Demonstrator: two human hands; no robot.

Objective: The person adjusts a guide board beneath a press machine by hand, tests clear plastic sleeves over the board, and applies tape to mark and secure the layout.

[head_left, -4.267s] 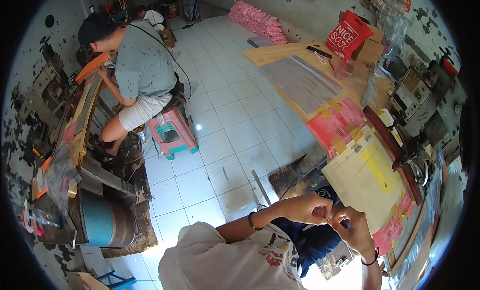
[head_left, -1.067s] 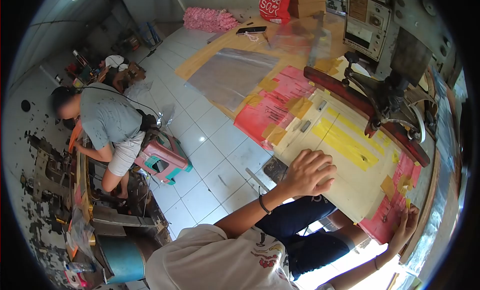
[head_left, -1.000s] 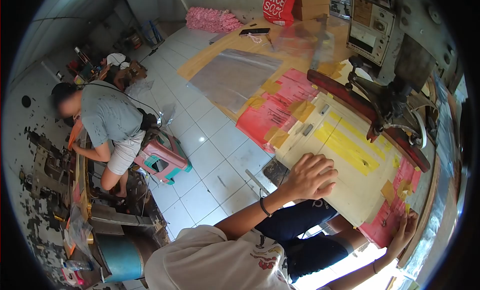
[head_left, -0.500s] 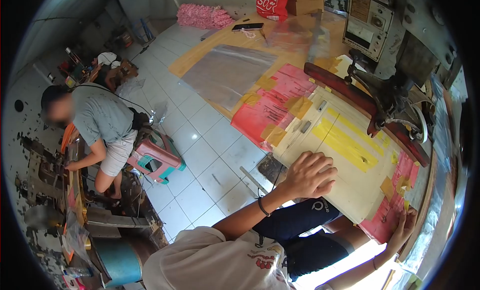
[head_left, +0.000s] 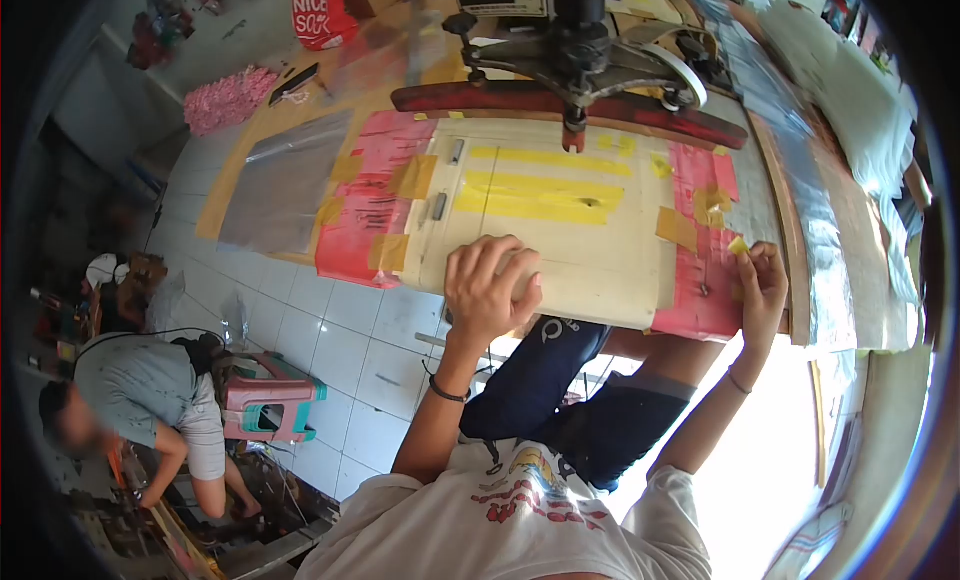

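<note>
A cream flat board (head_left: 600,280) lies in front of me, with strips of yellow tape (head_left: 540,198) and two small metal pieces along its left part. My left hand (head_left: 492,285) rests on its front edge, fingers bent and slightly apart, holding nothing. Red sheets held by brown tape flank the board: a left red sheet (head_left: 350,250) and a right red sheet (head_left: 705,305). At the right sheet's outer edge, my right hand (head_left: 762,285) pinches a small piece of yellow tape (head_left: 738,246). Above the board's far edge is a dark red bar (head_left: 560,102) on a black metal frame.
Left of the board lies a clear plastic sheet (head_left: 285,185) on a wooden table, with a phone (head_left: 294,83) and a red bag (head_left: 322,15) behind. Clear plastic film (head_left: 800,200) runs along the right. A co-worker (head_left: 150,390) sits at lower left on a pink-and-green stool (head_left: 265,395).
My view has turned to the right, so the board now appears nearly level before me. Both hands keep about the same places on the board and red sheet.
</note>
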